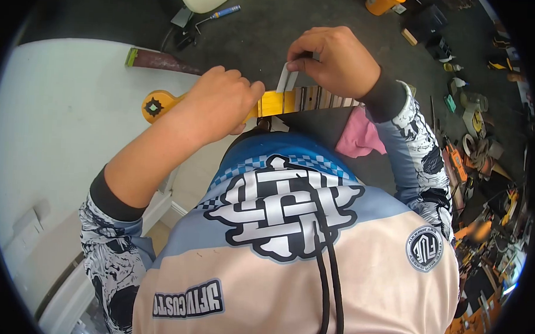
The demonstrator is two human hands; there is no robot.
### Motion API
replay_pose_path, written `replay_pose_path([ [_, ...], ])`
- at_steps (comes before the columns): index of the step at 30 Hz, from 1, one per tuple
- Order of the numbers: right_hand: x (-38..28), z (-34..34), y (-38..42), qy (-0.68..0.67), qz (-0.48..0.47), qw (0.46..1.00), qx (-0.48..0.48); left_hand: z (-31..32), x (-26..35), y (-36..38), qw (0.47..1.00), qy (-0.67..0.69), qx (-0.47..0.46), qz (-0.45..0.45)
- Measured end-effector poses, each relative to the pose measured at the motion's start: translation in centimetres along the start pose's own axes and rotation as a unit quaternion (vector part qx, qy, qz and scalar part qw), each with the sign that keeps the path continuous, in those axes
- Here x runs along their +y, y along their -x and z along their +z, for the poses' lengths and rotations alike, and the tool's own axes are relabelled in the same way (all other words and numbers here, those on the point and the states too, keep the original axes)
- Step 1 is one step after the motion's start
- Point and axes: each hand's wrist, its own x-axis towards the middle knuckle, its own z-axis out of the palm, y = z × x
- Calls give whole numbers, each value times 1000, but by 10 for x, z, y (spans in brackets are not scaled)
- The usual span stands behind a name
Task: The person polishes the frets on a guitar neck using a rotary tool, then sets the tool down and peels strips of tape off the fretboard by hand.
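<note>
**Dark desk [254, 43], crowded at its right side, with a fretted neck [326, 98] between two hands**

A white surface [63, 113] fills the left; along the right edge lies a dense jumble of tools [476, 168], too mixed to count, with one glass jar [477, 102] in it. Toward the far side are one orange container [382, 3] and one tool with a blue handle [227, 11] and a bent metal shaft. One brown bar [159, 61] with a green end lies just beside the left hand [219, 103]. One crumpled pink cloth [361, 134], soft and matte, is near the neck's right end.

The neck lies crosswise in front of the torso. Its rounded yellow headstock [156, 106] bears one dark, spiky emblem with a pale green centre; toward the right, narrow frets cross the board. The left hand, fingers curled in, is on the neck and hides the part next to the headstock. The right hand [333, 60] pinches one thin, flat, grey-white piece [287, 77], tilted, its lower end at the bright yellow section. The right cuff [385, 96] hides what lies beyond the neck's right end.
</note>
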Motion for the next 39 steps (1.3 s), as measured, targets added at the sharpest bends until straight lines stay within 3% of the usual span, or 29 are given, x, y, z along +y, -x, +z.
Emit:
replay_pose_path([
  [5,6,-11,-6,-40,13,999,-30,-2,16,1,994,-96,32,-32],
  [14,-4,-28,1,-25,-56,998,0,-10,26,3,988,-139,65,-15],
  [20,1,-36,-4,-73,6,996,-47,-10,30,7,977,-189,97,-2],
  [29,6,-34,16,-146,25,980,-135,-6,33,11,976,-191,104,3],
  [33,-6,-30,25,-102,36,978,-177,-7,32,10,973,-200,112,1],
  [39,-24,-1,53,-67,42,996,-33,-8,31,10,972,-204,119,1],
])
